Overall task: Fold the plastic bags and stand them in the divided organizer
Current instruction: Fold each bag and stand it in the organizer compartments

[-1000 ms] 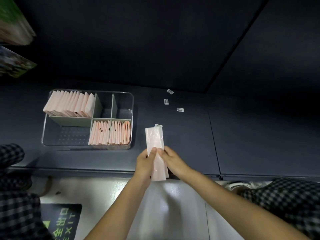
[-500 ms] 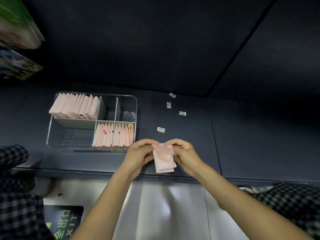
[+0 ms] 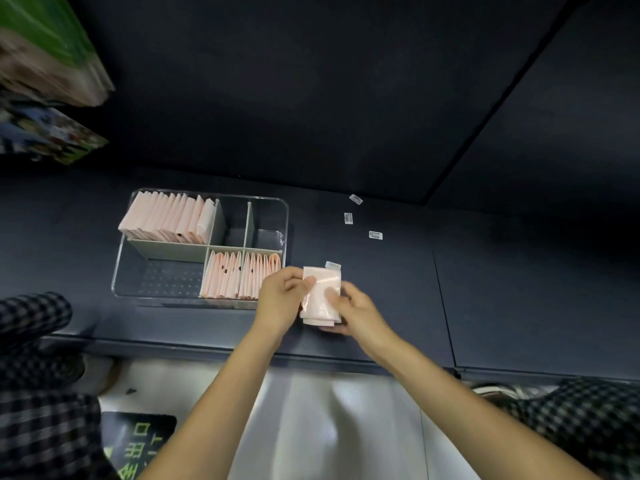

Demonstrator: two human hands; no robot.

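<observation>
We see both hands holding one folded pink plastic bag (image 3: 320, 296) just above the dark table (image 3: 381, 289), right beside the near right corner of the clear divided organizer (image 3: 119, 268). The left hand (image 3: 282, 299) pinches the bag's upper left edge, thumb on top, fingers curled behind. The right hand (image 3: 353, 311) cradles the bag from below and from the right, thumb pressed flat on the front face, fingers curled under the lower edge. The bag is folded into a small rectangle, several layers visible at the bottom. A small white sticker (image 3: 333, 265) peeks out just behind the bag's top right corner; we cannot tell whether it touches the bag.

The organizer sits on the table left of the hands. Its far left compartment holds a row of folded bags (image 3: 166, 218) standing on edge and leaning. The two near right compartments hold more folded bags (image 3: 239, 277) standing upright, packed close. The left hand partly covers the organizer's near right corner.

Three small white labels (image 3: 348, 218) lie on the table, well behind the hands. Checked fabric (image 3: 38, 393) shows at lower left and lower right. A green floor sign (image 3: 138, 441) lies on the pale floor below the table edge. Blurred colourful packages (image 3: 45, 64) hang at upper left.
</observation>
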